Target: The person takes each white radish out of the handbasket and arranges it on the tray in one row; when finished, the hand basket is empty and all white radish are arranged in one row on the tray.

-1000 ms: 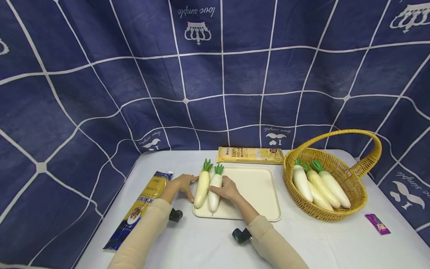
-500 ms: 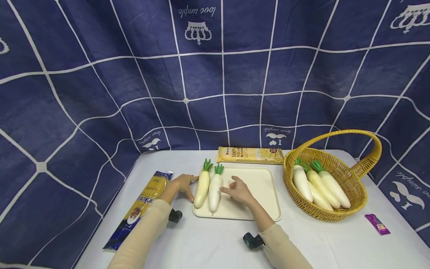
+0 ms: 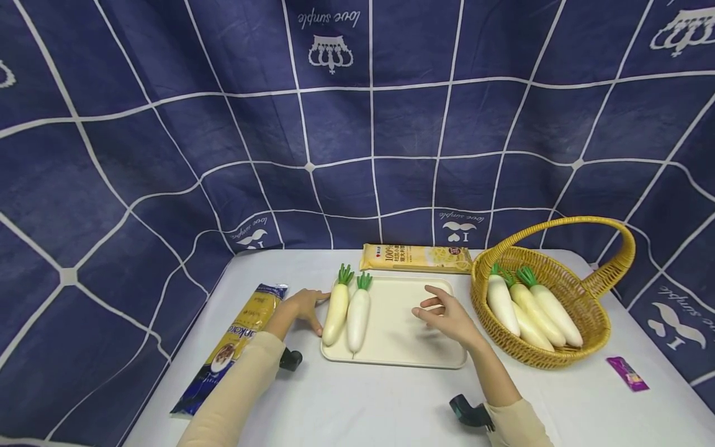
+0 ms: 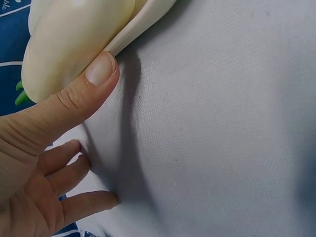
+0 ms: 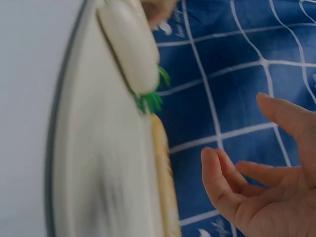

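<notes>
Two daikon radishes with green tops lie side by side at the left of a cream tray (image 3: 399, 304): a yellowish radish (image 3: 336, 313) outermost and a white radish (image 3: 359, 320) beside it. My left hand (image 3: 304, 307) rests at the tray's left edge. In the left wrist view its thumb (image 4: 98, 74) lies along the tray rim, right by the yellowish radish (image 4: 84, 44), and the other fingers are spread over the cloth. Above the right part of the tray is my right hand (image 3: 451, 320), fingers loosely bent and holding nothing; the right wrist view shows its thumb and fingers apart.
A wicker basket (image 3: 511, 344) with a tall handle stands right of the tray, several radishes (image 3: 499, 304) inside. Behind the tray lies a yellow pasta packet (image 3: 416, 257). A blue and gold packet (image 3: 231, 347) is at left, a small purple sachet (image 3: 628, 372) at right.
My right hand has let go of the white radish and moved right across the tray toward the basket side. The left hand and both radishes on the tray have stayed put.
</notes>
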`<action>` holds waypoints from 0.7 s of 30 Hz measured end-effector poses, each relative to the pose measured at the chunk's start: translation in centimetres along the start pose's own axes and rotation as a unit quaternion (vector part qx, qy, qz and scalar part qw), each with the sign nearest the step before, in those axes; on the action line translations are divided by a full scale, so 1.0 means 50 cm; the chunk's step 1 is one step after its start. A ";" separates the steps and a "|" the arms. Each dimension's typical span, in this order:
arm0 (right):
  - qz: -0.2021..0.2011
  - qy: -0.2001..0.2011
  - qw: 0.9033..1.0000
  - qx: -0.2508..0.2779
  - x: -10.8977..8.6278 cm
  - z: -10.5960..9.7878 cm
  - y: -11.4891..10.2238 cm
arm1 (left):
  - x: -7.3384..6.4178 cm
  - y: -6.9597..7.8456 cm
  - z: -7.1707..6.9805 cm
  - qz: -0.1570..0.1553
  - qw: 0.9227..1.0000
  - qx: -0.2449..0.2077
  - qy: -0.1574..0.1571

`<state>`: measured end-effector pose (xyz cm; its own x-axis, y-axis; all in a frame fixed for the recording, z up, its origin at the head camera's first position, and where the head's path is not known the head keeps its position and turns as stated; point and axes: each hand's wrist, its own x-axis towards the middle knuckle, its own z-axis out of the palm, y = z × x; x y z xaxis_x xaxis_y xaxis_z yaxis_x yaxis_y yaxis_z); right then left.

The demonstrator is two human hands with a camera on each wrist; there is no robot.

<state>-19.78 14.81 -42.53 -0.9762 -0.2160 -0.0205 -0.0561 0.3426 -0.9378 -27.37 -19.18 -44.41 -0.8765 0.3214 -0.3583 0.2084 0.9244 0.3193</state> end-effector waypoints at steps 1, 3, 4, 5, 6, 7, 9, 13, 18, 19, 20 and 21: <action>-0.007 -0.001 1.000 0.002 -0.009 -0.013 -0.002 | 0.000 0.001 0.000 -0.001 1.000 -0.002 0.000; -0.024 -0.004 1.000 -0.001 -0.026 -0.038 -0.004 | 0.002 0.000 0.000 0.001 1.000 -0.001 0.000; -0.029 -0.006 1.000 -0.002 -0.034 -0.050 -0.004 | 0.002 0.000 0.000 0.003 1.000 0.000 -0.001; -0.033 -0.005 0.999 -0.005 -0.041 -0.060 -0.004 | 0.003 0.000 0.000 0.004 1.000 0.001 -0.001; -0.037 -0.005 0.999 -0.006 -0.049 -0.070 -0.004 | 0.003 0.000 0.000 0.004 1.000 0.002 -0.001; -0.040 -0.004 0.999 -0.005 -0.056 -0.080 -0.003 | 0.003 -0.001 0.000 0.005 1.000 0.003 -0.001; -0.049 0.005 0.999 -0.012 -0.071 -0.098 0.000 | 0.004 -0.001 0.000 0.007 1.000 0.007 -0.003; -0.067 0.038 0.997 -0.027 -0.097 -0.133 0.004 | 0.004 -0.001 0.001 0.007 1.000 0.011 -0.003; -0.068 0.093 0.992 -0.049 -0.114 -0.173 0.017 | 0.002 -0.002 0.000 0.009 1.000 0.013 -0.002; -0.065 0.107 0.991 -0.053 -0.115 -0.180 0.021 | 0.002 -0.002 0.000 0.009 1.000 0.011 -0.002; -0.063 0.121 0.989 -0.060 -0.115 -0.186 0.026 | 0.001 -0.002 0.000 0.011 1.000 0.009 -0.002; -0.060 0.136 0.987 -0.068 -0.114 -0.192 0.031 | 0.001 -0.001 0.000 0.011 1.000 0.007 -0.001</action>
<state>-16.32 25.32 -40.54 -0.9801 -0.0151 0.1981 -0.1834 0.4523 -0.8728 -27.43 -19.24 -44.45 -0.8706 0.3426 -0.3530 0.2343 0.9198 0.3149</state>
